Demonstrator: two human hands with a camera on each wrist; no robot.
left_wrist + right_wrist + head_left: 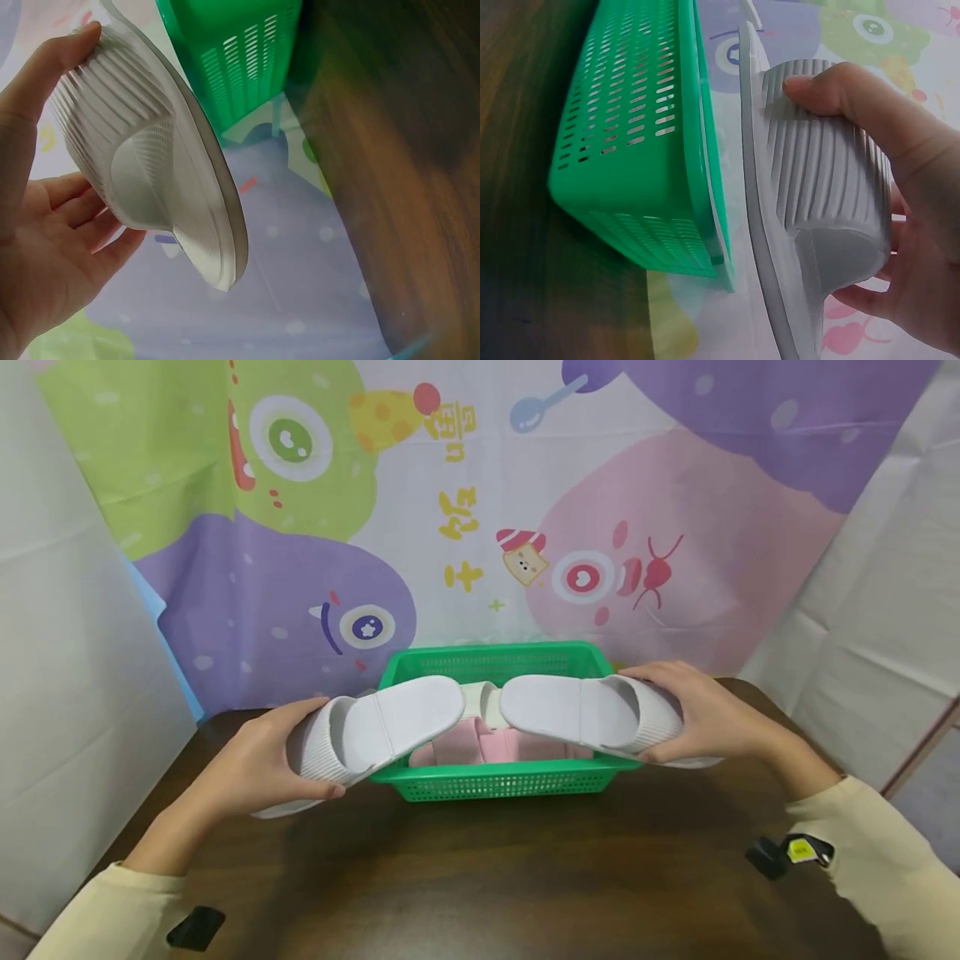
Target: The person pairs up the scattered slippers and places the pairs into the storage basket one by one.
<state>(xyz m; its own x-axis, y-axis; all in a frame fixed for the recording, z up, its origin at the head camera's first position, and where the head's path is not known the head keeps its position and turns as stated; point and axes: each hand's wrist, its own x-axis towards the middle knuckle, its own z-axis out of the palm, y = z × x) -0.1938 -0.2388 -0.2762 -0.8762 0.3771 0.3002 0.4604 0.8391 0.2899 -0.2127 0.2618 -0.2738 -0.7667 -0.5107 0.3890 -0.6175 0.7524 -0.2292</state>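
Note:
My left hand point(262, 760) grips a white slipper point(405, 714) by its ribbed strap, thumb on one side and fingers round the other. Across from it, my right hand point(697, 714) holds a matching white slipper point(551, 703) the same way, as the right wrist view shows with the thumb on the ribbed strap point(821, 172). Both slippers point toe-inward over the rim of a green basket point(502, 782). Inside the basket lie pink slippers point(525, 746) and a pale cream slipper point(474, 700), partly hidden behind the held pair.
The basket stands on a dark brown wooden table point(480, 877), near its back edge. Behind hangs a cloth point(465, 610) printed with cartoon monsters. White sheets point(67, 610) close off the left and right sides.

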